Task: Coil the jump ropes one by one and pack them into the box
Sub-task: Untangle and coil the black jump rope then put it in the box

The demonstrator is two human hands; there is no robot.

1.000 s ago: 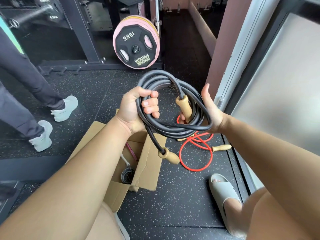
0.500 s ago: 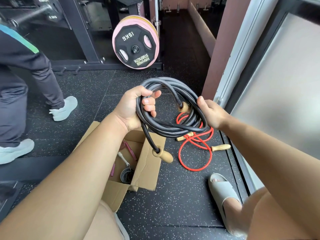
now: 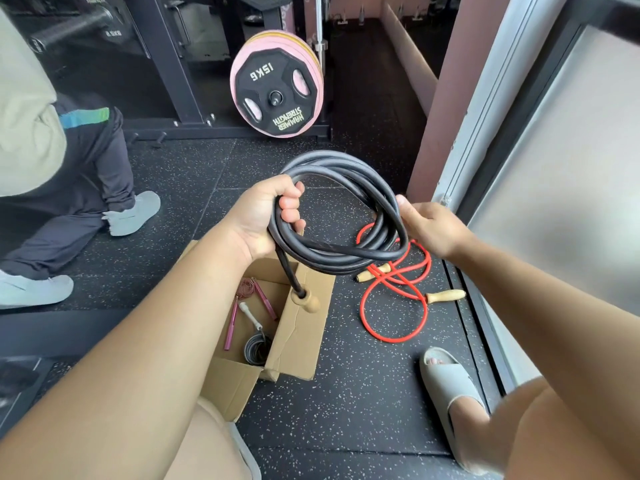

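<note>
My left hand (image 3: 265,216) grips a coiled black jump rope (image 3: 349,209) in the air above the open cardboard box (image 3: 304,327). One wooden handle (image 3: 306,301) of this rope hangs down over the box's right flap. My right hand (image 3: 429,225) holds the right side of the coil, fingers curled round the strands; the second handle is hidden. A red jump rope (image 3: 391,306) with wooden handles lies loose on the floor right of the box. Inside the box lie a pink-handled rope (image 3: 242,306) and a grey coiled rope (image 3: 254,348).
A person in dark trousers and grey shoes (image 3: 135,213) crouches at the left. A 15 kg weight plate (image 3: 277,95) leans on a rack behind. A wall and glass door frame (image 3: 485,133) run along the right. My foot in a grey slide (image 3: 450,386) rests at lower right.
My right hand turned over and closed on the coil's right side, hiding the wooden handle it held. The coil tilted flatter. The person at the left bent down lower.
</note>
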